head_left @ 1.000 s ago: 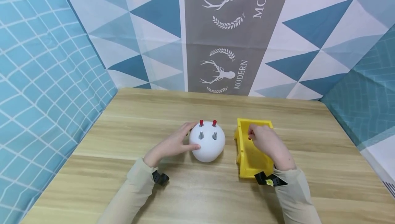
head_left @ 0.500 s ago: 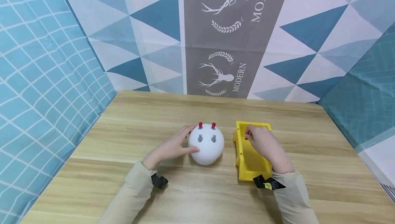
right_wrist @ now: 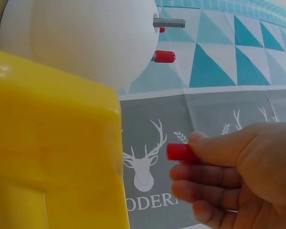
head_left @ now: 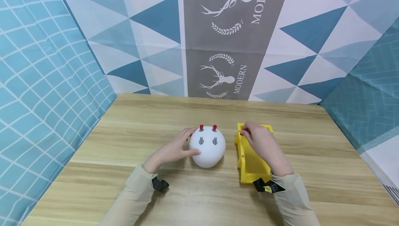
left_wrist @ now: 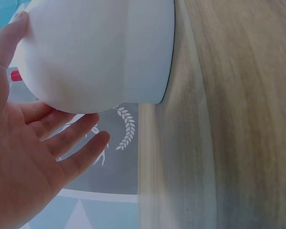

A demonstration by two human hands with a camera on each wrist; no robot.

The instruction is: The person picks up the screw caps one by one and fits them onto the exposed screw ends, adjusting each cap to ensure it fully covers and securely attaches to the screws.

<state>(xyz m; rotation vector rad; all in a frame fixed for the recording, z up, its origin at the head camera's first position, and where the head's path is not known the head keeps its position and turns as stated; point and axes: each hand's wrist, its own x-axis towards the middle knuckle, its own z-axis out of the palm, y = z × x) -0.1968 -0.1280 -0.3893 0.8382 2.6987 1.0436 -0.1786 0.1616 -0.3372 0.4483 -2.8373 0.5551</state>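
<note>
White dome (head_left: 208, 156): near the middle of the table (head_left: 199, 201), base down on the wood, left of the yellow bin (head_left: 254, 178).
Fitted red caps (head_left: 214, 127): two, side by side on the dome's far pair of studs.
Bare threaded studs (head_left: 215, 141): two, metal, on the near side of the capped pair.
Left hand (head_left: 173, 150): thumb laid on the dome's near left face, other fingers reaching along its far left side — loosely spread and nearly straight, resting against it rather than wrapped round it.
Right hand (head_left: 260, 137): thumb and forefinger pinch a loose red cap (right_wrist: 181, 152), the remaining fingers bent beneath it.
Loose red cap: held above the bin's left far part, apart from the dome; one end projects beyond the fingertips.
Wrists: a black band (head_left: 160, 184) on the left, another on the right, both at pale sleeves.
Backdrop: printed cloth (head_left: 202, 39) — grey panel, white stag heads, blue triangles.
</note>
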